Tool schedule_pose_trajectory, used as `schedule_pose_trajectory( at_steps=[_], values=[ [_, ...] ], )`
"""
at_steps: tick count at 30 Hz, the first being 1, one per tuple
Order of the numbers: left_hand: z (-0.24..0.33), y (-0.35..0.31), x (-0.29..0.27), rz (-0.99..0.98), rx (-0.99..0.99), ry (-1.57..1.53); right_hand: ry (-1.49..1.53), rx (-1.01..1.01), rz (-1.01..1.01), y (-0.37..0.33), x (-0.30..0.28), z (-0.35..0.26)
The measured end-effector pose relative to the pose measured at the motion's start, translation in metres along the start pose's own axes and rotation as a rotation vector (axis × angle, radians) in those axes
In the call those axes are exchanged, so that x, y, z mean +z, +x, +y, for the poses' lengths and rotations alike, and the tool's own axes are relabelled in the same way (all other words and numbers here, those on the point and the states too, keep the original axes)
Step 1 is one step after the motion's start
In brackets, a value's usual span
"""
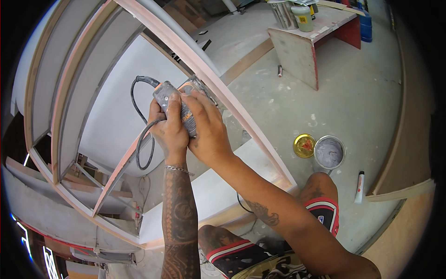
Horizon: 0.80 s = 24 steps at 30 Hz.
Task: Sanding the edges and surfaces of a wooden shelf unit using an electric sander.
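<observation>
Both hands are wrapped round a dusty grey electric sander with orange trim. My left hand grips its body from the near left, thumb along the top. Over its right side closes my right hand. The sander's far end sits against the inner side of a pinkish-white curved frame rail; its pad is mostly hidden, so I cannot tell how flatly it touches. From the sander's back a black power cord loops left and down past my left wrist.
Curved ribs of the frame rise at the left. On the floor to the right are an open can of grey paste, a gold lid and a white tube. Farther off stands a low bench bearing cans. A brown panel borders the right.
</observation>
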<state>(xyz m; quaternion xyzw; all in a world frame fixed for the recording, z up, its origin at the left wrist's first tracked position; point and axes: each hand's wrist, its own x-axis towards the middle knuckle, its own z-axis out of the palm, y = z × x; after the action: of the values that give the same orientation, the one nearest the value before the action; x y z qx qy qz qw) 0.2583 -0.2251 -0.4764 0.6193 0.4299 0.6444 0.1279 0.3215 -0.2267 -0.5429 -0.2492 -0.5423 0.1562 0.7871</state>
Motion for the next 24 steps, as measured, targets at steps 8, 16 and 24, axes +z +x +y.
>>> schedule_pose_trajectory(
  at_steps=[8,16,24],
  values=[
    [-0.005,-0.005,-0.036,0.094,0.012,0.006,-0.002,-0.045,-0.109,-0.009,0.018,-0.011],
    [-0.006,-0.001,-0.017,0.035,0.05,0.054,-0.006,-0.053,-0.045,-0.003,0.007,0.001],
    [-0.009,-0.002,-0.031,0.058,0.055,0.057,0.003,-0.065,-0.068,-0.008,0.016,-0.004]
  ],
)
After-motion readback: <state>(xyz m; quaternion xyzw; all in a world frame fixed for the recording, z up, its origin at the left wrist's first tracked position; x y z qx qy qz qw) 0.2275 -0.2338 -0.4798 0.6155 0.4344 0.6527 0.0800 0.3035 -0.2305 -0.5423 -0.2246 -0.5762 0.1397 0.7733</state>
